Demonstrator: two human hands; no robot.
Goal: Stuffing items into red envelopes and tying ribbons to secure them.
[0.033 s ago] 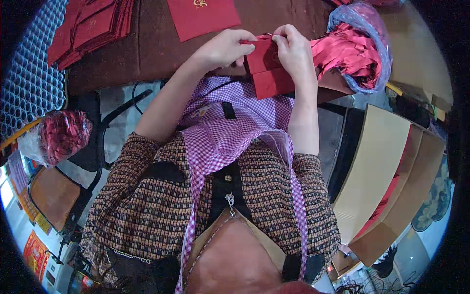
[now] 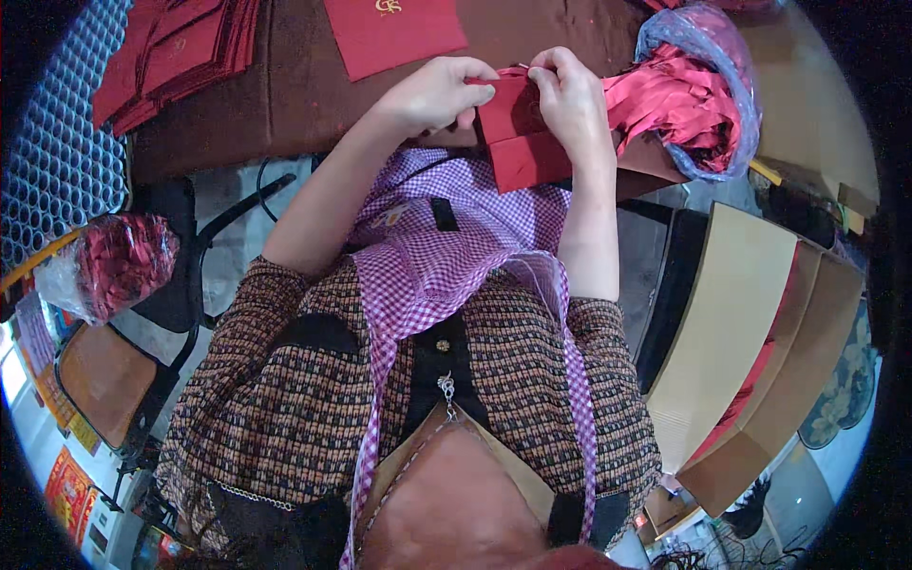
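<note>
At the near edge of the brown-covered table, both my hands are closed at the top of a folded red packet (image 2: pixel 527 161), flat and creased across its middle; whether it is a bag or an envelope I cannot tell. My left hand (image 2: pixel 437 95) pinches a thin red ribbon end at the packet's upper left corner. Thumb and finger of my right hand (image 2: pixel 573 100) pinch at the top edge, where the fingertips cover what they grip. Just right of that hand, a bundle of red ribbons (image 2: pixel 679 100) spills from a clear plastic bag (image 2: pixel 746 66).
A flat red piece with a gold emblem (image 2: pixel 394 33) lies beyond my hands. Stacked red pieces (image 2: pixel 180 62) stand at the far left of the brown table cover (image 2: pixel 294 90). An open cardboard box (image 2: pixel 731 332) is at my right; a wrapped red bundle (image 2: pixel 119 266) and a chair (image 2: pixel 109 380) at my left.
</note>
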